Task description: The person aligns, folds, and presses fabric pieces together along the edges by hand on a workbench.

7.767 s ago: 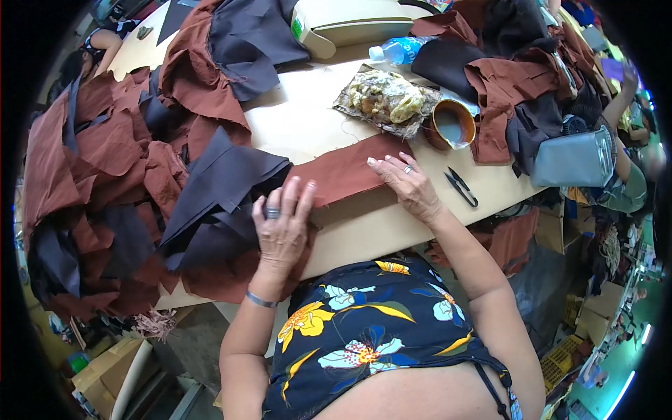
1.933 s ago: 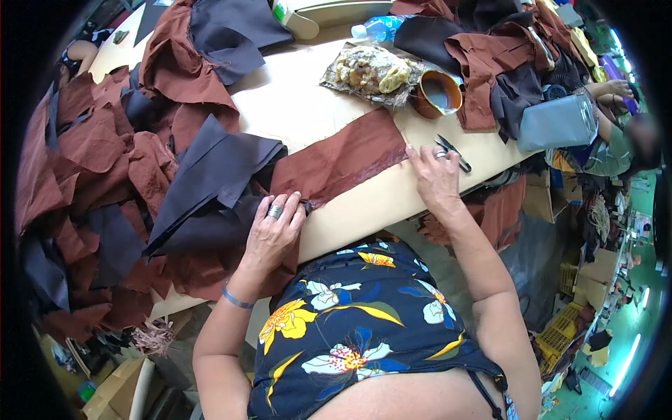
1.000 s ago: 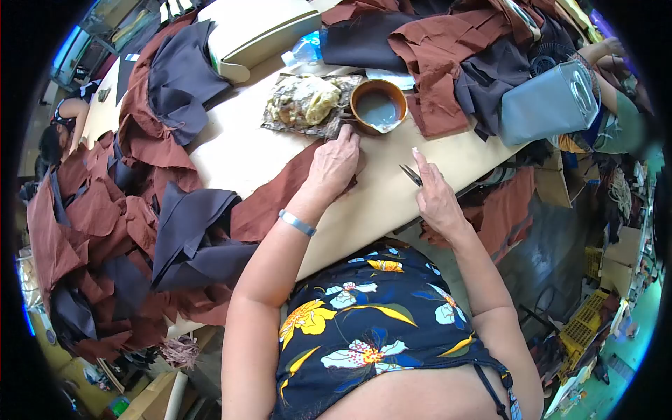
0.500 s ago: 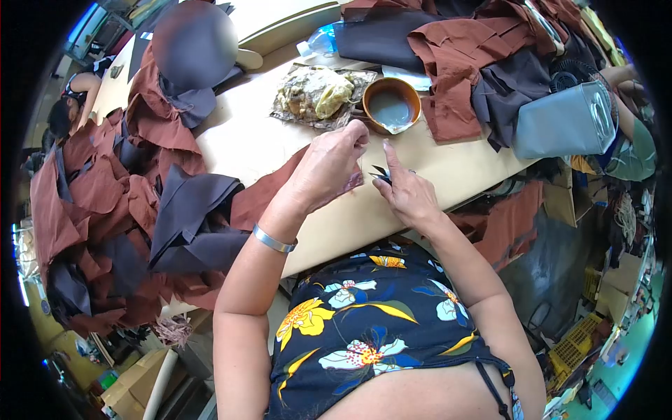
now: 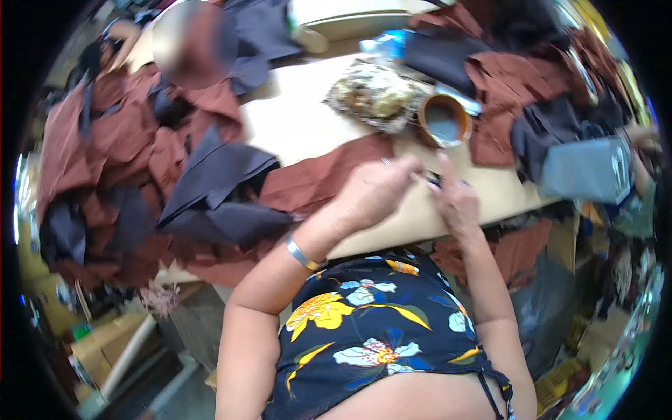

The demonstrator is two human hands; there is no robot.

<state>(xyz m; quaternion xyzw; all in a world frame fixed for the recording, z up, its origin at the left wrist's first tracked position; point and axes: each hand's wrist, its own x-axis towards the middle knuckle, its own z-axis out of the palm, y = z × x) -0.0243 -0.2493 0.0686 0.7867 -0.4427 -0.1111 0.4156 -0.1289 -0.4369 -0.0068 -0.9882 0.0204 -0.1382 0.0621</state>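
My left hand [image 5: 381, 187] is closed in a pinch, its fingertips close to the blades in my right hand. What it pinches is too small and blurred to name. My right hand [image 5: 456, 203] is closed around small dark thread snips [image 5: 434, 180], its index finger stretched forward. A reddish-brown fabric strip [image 5: 325, 175] lies on the table behind my left hand and forearm. Just beyond my right index finger stands a brown bowl [image 5: 424, 129] with greyish liquid inside. Left of the bowl, a pale, lumpy mass [image 5: 381, 96] rests on a crumpled wrapper.
Brown and dark fabric pieces [image 5: 112, 147] are heaped at the left, with folded dark cloth [image 5: 217, 189] nearer me. More brown cloth [image 5: 493, 143] and a grey box-shaped container [image 5: 584, 171] are at the right. A plastic bottle [image 5: 385, 45] lies at the back. Other people sit at both sides.
The view has swung, so the table contents appear farther right. My hands have drawn closer together, slightly nearer me from the bowl. More of the brown strip shows behind my left hand.
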